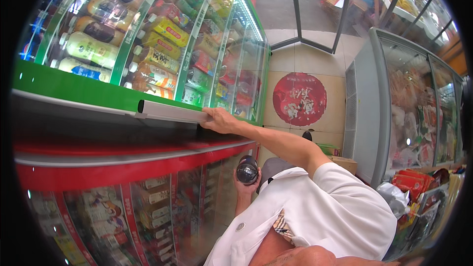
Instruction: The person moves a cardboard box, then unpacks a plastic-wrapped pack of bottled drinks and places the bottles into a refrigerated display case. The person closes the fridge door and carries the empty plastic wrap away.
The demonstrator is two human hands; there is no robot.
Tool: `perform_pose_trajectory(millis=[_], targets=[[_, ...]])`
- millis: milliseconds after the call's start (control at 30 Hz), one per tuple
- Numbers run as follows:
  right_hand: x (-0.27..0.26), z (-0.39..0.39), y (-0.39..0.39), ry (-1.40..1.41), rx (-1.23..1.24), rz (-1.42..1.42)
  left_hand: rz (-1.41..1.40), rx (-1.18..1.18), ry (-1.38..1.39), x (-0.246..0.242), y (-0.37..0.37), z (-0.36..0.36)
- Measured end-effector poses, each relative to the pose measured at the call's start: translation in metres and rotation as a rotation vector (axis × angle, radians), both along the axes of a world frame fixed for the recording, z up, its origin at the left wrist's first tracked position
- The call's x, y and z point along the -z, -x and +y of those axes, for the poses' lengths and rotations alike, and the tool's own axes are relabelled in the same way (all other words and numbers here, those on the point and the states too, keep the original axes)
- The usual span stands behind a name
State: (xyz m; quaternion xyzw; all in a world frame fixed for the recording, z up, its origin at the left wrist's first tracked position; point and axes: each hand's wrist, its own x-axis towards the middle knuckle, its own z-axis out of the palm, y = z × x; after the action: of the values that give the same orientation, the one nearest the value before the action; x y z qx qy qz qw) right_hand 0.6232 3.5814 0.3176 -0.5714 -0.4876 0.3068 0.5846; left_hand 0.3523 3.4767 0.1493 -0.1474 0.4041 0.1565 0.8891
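Observation:
My right hand (220,120) reaches across to the end of a pale metal bar (173,112), its fingers closed around it. The bar runs along the green frame (81,85) of a glass-fronted drinks cooler, where bottles lie behind glass on the shelves. Lower down, in front of my body, my left hand (247,186) holds a dark bottle (247,170) with its rounded end towards the camera. Beside that bottle is a second cooler with a red frame (111,171), cartons and packs showing through its glass. Whether either cooler's door is ajar, I cannot tell.
A grey chest freezer (369,107) with sliding glass lids stands at the right. A round red floor sticker (299,99) lies on the tiles between it and the coolers. Cardboard boxes (342,163) sit by the freezer's base. Beyond is a metal-framed glass door (317,44).

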Motion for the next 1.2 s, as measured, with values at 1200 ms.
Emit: perform_pose_trajectory(millis=[1200], targets=[[0.045, -0.365, -0.291, 0.098, 1.021, -0.133, -0.226, 0.235, -0.098, 0.006, -0.199, 0.038]])
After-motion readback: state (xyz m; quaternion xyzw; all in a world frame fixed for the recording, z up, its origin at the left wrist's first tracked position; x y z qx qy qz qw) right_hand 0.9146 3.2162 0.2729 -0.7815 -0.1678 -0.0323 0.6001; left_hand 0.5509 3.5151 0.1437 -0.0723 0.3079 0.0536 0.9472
